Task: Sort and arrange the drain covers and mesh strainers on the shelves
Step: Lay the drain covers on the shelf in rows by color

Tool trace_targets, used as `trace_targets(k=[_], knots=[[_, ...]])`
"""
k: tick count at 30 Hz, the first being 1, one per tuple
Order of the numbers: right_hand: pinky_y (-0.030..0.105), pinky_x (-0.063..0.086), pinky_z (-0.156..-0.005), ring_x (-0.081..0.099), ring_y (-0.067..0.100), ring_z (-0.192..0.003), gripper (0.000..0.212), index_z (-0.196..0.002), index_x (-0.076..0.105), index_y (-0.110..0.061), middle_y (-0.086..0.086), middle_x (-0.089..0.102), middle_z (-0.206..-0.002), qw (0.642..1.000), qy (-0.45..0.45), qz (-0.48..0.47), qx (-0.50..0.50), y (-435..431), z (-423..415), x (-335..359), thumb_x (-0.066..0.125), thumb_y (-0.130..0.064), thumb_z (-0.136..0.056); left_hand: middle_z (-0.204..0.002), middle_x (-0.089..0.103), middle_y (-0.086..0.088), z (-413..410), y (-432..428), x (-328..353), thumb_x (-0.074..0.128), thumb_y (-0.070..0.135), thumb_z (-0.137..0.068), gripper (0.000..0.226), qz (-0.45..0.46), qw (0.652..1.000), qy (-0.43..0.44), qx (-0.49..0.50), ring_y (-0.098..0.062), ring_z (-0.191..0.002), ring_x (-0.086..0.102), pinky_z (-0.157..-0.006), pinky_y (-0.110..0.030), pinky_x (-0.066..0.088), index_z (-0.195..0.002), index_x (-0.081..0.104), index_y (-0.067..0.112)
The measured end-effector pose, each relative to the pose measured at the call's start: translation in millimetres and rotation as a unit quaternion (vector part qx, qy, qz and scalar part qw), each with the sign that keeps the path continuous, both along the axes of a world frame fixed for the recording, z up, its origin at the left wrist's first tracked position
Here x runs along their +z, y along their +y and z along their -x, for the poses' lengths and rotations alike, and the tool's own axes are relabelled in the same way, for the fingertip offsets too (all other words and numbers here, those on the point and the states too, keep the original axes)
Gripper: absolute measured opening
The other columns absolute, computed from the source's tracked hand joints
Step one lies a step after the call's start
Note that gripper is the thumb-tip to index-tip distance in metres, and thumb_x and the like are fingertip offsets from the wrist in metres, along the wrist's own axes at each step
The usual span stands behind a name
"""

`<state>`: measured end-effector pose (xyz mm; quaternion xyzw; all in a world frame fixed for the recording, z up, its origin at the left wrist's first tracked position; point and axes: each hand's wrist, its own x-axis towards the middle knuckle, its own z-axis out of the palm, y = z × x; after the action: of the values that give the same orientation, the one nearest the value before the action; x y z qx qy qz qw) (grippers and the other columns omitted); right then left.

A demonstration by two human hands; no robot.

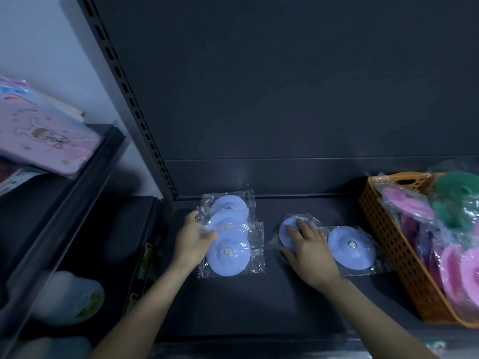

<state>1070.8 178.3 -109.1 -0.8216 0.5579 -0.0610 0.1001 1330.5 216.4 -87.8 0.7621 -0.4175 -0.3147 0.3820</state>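
1. An orange basket [394,244] with a perforated wall stands at the right end of a dark shelf [233,307]. Everything below is placed from this basket.
2. Inside the basket, bagged pink covers [407,202] and a green cover [456,185] are heaped loosely. Purple covers [410,225] show lower down between them.
3. Just left of the basket, a blue drain cover [351,248] lies flat on the shelf in a clear bag. It has a small metal disc at its middle.
4. One place further left of the basket lies a second blue cover [289,229], also bagged and close beside the first. The right hand [309,248] rests on it palm down, fingers straight and spread, gripping nothing.
5. Well left of the basket, apart from that pair, three more bagged blue covers lie in an overlapping row. From the back of the shelf forward they are the back cover [229,204], the middle cover [228,220] and the front cover [228,255].
6. The left hand [195,238] is at the side of that row farthest from the basket. Its thumb is by the middle cover's bag and its fingers are on the front cover's bag. The hand is blurred, so I cannot tell whether the fingers pinch the wrap or only touch it.
7. Farthest from the basket, beyond the shelf's slotted upright [134,104], a pink printed pack [44,136] lies tilted on a neighbouring shelf.
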Motion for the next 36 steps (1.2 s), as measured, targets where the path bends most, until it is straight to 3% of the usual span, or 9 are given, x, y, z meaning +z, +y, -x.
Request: trace_targets(k=[2,4,7,10,13,20,31,33,36], knots=[[0.041,0.017,-0.114,0.021,0.030,-0.142,0.053,-0.140,0.043,-0.015,0.014,0.031,-0.151,1.000,-0.003,0.001,-0.001,0.1,-0.2,0.1,0.052,-0.036,-0.092,-0.121,0.054,-0.010,2.0,1.4,0.6,0.070,0.019,-0.076,0.067,-0.012,0.978,-0.208,-0.034,-0.032,-0.112,0.050,-0.087,-0.035,0.044,-0.135,0.041,0.009],[0.042,0.017,-0.114,0.021,0.031,-0.142,0.053,-0.139,0.044,-0.014,0.015,0.031,-0.151,1.000,-0.007,-0.001,-0.003,0.6,-1.0,0.1,0.054,-0.035,-0.092,-0.141,0.041,-0.012,5.9,2.3,2.1,0.067,0.029,-0.080,0.075,0.022,0.942,-0.328,-0.067,-0.035,-0.126,0.038,-0.102,-0.042,0.035,-0.145,0.032,0.011],[0.043,0.017,-0.115,0.022,0.032,-0.142,0.053,-0.139,0.044,-0.013,0.016,0.032,-0.150,1.000,-0.011,0.000,-0.008,1.2,-1.7,0.0,0.055,-0.034,-0.091,-0.158,0.018,-0.002,15.7,-1.0,-1.0,0.048,0.040,-0.093,0.061,0.031,0.908,-0.372,-0.188,-0.027,-0.145,0.010,-0.116,-0.042,0.010,-0.148,0.026,0.027],[0.042,0.016,-0.115,0.021,0.031,-0.142,0.054,-0.140,0.042,-0.015,0.015,0.030,-0.151,1.000,0.000,-0.003,-0.003,0.7,-0.7,-0.5,0.053,-0.035,-0.092,-0.161,-0.002,0.005,24.8,-5.1,-14.6,0.034,0.058,-0.092,0.061,-0.025,0.860,-0.416,-0.294,-0.026,-0.146,-0.012,-0.115,-0.044,-0.012,-0.148,0.016,0.042],[0.040,0.014,-0.115,0.017,0.029,-0.144,0.055,-0.142,0.039,-0.016,0.013,0.026,-0.154,1.000,0.004,-0.009,0.000,-0.4,0.8,-1.7,0.050,-0.037,-0.093,-0.160,-0.008,0.005,26.7,-9.4,-23.2,0.032,0.070,-0.086,0.067,-0.066,0.851,-0.421,-0.309,-0.029,-0.145,-0.015,-0.114,-0.047,-0.013,-0.146,0.014,0.047],[0.040,0.012,-0.116,0.015,0.028,-0.144,0.056,-0.143,0.038,-0.016,0.012,0.024,-0.154,1.000,-0.008,-0.010,-0.005,0.3,0.1,-1.9,0.052,-0.037,-0.093,-0.160,-0.010,0.008,2.4,-7.9,-26.7,0.035,0.070,-0.085,0.067,-0.078,0.859,-0.423,-0.278,-0.026,-0.146,-0.013,-0.116,-0.045,-0.002,-0.145,0.014,0.049],[0.040,0.014,-0.116,0.016,0.027,-0.144,0.053,-0.142,0.037,-0.019,0.010,0.024,-0.154,1.000,0.000,-0.011,-0.005,1.1,-2.1,-2.0,0.047,-0.039,-0.094,-0.160,-0.010,0.003,-9.5,-5.0,-19.1,0.033,0.072,-0.084,0.068,-0.086,0.857,-0.417,-0.292,-0.030,-0.144,-0.017,-0.113,-0.051,-0.012,-0.145,0.014,0.049],[0.035,0.019,-0.114,0.022,0.029,-0.141,0.050,-0.141,0.040,-0.019,0.009,0.025,-0.154,0.998,-0.046,-0.032,0.000,1.9,-0.5,2.0,0.049,-0.036,-0.094,-0.160,-0.011,0.001,-6.9,-3.0,-14.9,0.034,0.072,-0.085,0.069,-0.069,0.864,-0.408,-0.289,-0.028,-0.144,-0.021,-0.112,-0.049,-0.015,-0.146,0.014,0.048],[0.025,0.031,-0.103,0.037,0.028,-0.134,0.041,-0.134,0.049,-0.016,0.009,0.028,-0.151,0.985,-0.165,-0.038,-0.035,6.8,7.6,11.4,0.052,-0.023,-0.094,-0.160,-0.006,0.000,5.5,-2.0,-4.0,0.042,0.063,-0.088,0.067,0.006,0.888,-0.365,-0.281,-0.018,-0.144,-0.020,-0.114,-0.035,-0.013,-0.148,0.021,0.040]])
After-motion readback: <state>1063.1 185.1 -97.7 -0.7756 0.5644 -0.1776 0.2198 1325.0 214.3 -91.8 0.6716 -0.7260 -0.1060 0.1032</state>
